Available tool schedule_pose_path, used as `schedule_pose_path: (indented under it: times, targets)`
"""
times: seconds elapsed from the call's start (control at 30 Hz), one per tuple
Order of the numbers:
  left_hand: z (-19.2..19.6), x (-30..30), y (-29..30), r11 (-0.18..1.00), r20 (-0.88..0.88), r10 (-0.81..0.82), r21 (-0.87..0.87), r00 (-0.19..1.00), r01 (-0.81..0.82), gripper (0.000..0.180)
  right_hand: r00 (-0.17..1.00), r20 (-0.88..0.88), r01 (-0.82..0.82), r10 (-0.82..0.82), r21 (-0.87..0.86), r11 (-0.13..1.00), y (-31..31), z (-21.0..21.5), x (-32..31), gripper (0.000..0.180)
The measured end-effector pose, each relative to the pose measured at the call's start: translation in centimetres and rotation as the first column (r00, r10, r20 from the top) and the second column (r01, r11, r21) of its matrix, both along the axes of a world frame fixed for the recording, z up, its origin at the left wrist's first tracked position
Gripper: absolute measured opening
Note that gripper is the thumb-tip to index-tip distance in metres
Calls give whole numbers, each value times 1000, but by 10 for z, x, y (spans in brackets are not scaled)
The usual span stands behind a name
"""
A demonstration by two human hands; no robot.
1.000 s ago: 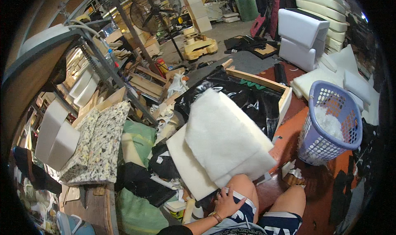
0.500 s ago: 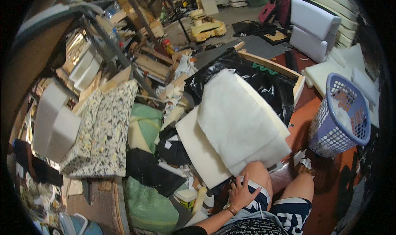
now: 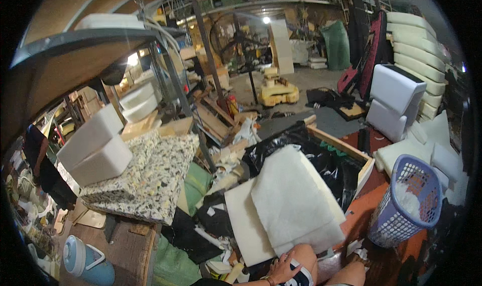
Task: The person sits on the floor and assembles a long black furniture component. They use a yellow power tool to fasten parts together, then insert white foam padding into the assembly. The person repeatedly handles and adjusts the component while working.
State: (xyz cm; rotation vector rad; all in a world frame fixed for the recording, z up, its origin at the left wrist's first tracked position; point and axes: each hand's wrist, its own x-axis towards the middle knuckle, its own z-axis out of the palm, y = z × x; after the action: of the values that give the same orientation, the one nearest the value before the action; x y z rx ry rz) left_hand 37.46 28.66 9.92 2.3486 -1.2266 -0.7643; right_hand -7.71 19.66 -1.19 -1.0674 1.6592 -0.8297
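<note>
My left hand [image 3: 284,270] lies on my left thigh near the bottom edge, its fingers apart and nothing in it. Just beyond my knee rests a folded sheet of white batting [image 3: 296,198], overlapping a cream foam sheet [image 3: 243,223]. Behind them stands a wooden frame [image 3: 365,173], with shiny black plastic sheeting [image 3: 273,140] in and around it. My right hand is out of view.
A purple laundry basket [image 3: 384,225] with white fluff stands at right. Speckled foam [image 3: 170,170] bears pale foam blocks [image 3: 100,153] at left. A blue jug [image 3: 88,261] sits lower left. A person [image 3: 42,160] stands far left. Foam cushions [image 3: 416,55] are stacked at back right.
My view has tilted upward, bringing more of the room's far end into sight and shifting things lower. My left hand stays on my thigh.
</note>
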Motion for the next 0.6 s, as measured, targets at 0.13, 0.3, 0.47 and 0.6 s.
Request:
schedule_pose_path:
  times: [0.13,0.3,0.47,0.6]
  targets:
    - [-30,1,11,998,-4,-32,-63,999,31,95,978,203,-41,58,-89,995,-4,-15,-11,42]
    - [-56,-12,53,977,85,104,-196,991,-86,86,938,-131,-345,320,-279,896,-81,65,26,40]
    - [-28,-29,47,983,39,1,-181,999,6,84,891,-121,-421,438,-581,697,-178,50,44,34]
    - [-54,-20,70,985,201,51,-171,978,-16,89,743,-279,-668,608,-271,693,-101,101,51,51]
